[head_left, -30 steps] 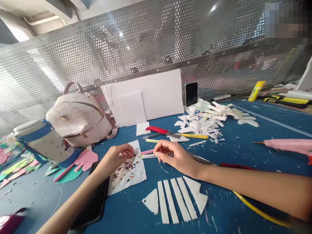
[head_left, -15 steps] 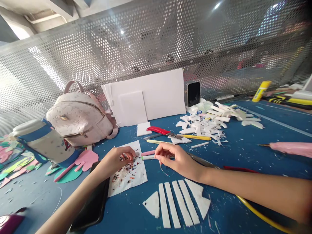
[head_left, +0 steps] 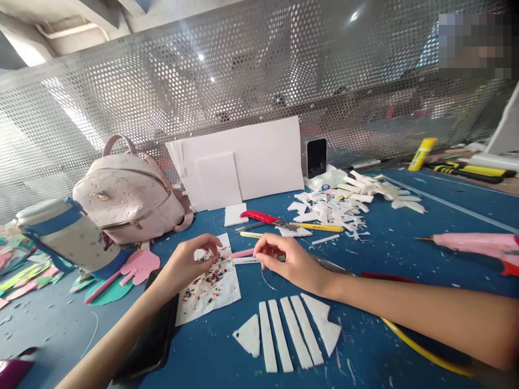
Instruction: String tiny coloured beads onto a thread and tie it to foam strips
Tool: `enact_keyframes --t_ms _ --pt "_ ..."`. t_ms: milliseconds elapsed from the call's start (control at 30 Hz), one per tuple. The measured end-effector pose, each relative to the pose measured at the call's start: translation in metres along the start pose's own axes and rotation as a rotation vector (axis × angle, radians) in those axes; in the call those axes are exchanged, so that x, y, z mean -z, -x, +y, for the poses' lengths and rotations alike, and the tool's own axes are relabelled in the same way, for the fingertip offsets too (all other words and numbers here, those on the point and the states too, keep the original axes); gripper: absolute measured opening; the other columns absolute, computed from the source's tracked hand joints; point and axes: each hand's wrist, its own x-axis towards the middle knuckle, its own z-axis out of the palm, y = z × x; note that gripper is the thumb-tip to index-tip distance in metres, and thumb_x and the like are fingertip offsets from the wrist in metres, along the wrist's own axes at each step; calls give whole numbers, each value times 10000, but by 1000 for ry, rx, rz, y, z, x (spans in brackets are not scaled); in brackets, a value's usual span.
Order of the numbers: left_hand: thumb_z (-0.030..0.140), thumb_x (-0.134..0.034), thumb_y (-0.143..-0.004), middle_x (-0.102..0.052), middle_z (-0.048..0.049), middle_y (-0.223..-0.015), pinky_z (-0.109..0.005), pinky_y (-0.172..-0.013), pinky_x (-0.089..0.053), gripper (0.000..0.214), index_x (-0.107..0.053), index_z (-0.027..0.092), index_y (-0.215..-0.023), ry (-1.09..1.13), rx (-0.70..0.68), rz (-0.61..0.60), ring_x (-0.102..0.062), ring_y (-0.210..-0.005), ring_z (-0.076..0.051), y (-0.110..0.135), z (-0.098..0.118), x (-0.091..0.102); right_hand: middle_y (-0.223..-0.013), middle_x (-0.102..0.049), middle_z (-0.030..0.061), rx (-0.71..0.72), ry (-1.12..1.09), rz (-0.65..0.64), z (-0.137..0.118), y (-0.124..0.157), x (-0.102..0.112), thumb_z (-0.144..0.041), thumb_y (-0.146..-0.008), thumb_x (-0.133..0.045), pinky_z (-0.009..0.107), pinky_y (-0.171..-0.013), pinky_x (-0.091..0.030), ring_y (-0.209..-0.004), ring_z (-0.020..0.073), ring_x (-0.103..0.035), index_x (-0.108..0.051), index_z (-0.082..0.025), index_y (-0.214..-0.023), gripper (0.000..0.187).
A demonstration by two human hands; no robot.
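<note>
My left hand [head_left: 194, 258] is over a white paper sheet [head_left: 190, 310] strewn with small dark, red and orange beads [head_left: 213, 278]. Its fingers curl into a pinch; anything between the tips is too small to make out. Beside it, my right hand [head_left: 286, 262] is closed on a thin beaded string [head_left: 265, 281], whose lower end dangles in a curve above the blue table. A white marker [head_left: 245, 260] and a pink one [head_left: 242, 253] lie between the hands. Closer to me, several white foam pieces [head_left: 275, 335] are laid out in a fish-like row.
A dark phone [head_left: 150, 346] lies under my left forearm. Behind are a red-handled cutter [head_left: 259, 217], white foam scraps [head_left: 328, 208], a backpack [head_left: 125, 194] and a white board [head_left: 267, 162]. To the left leans a cup [head_left: 73, 237]; a pink glue gun [head_left: 470, 244] lies right.
The view has shifted slightly. My left hand's fingertips have come a little closer together over the beads. My right hand keeps its pinch on the string.
</note>
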Motion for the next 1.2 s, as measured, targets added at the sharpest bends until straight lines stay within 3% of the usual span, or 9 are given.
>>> enact_keyframes --t_ms 167,300,433,600,833,1000,1200 --pt "172 -589 -819 -628 -10 -759 -256 -657 -523 115 -599 184 -933 250 19 70 -632 -710 -154 5 19 -32 -767 -604 9 16 -1 2 0 1 0 -256 -916 -549 251 -594 -428 -672 134 -568 -599 -174 -890 99" --pt "129 -610 -792 -637 -12 -796 -272 -772 -537 99 -614 183 -874 381 28 110 -646 -771 -145 13 32 -61 -729 -576 -8 45 61 13 3 2 0 -243 -911 -553 244 -564 -381 -631 120 -500 -624 -179 -899 96" --pt "105 -634 -778 -623 -6 -822 -269 -787 -528 151 -621 191 -901 479 52 150 -625 -788 -138 20 38 -76 -739 -574 -14 62 137 19 2 2 0 -200 -885 -560 243 -543 -345 -596 107 -428 -620 -181 -877 63" --pt "85 -659 -758 -631 -6 -843 -251 -769 -517 212 -624 199 -933 613 106 217 -610 -792 -138 24 39 -83 -749 -575 -16 105 223 -11 0 4 0 -180 -851 -590 245 -547 -342 -583 102 -399 -602 -183 -835 20" --pt "107 -696 -774 -634 -3 -865 -213 -783 -512 196 -621 207 -925 717 198 213 -616 -839 -126 27 33 -85 -769 -548 -8 184 249 -27 3 7 1 -144 -841 -574 236 -621 -386 -711 121 -514 -586 -190 -823 51" --pt "135 -714 -763 -650 -7 -817 -225 -780 -526 168 -633 202 -895 691 228 215 -627 -820 -138 27 37 -83 -741 -538 -17 176 273 -26 4 7 2 -147 -829 -591 239 -639 -389 -705 123 -512 -585 -196 -814 52" --pt "135 -704 -764 -646 -17 -825 -269 -780 -545 137 -644 201 -867 639 173 222 -637 -819 -163 26 38 -84 -736 -539 -19 158 247 -16 -3 7 5 -139 -825 -581 244 -636 -390 -690 120 -511 -576 -195 -812 58"
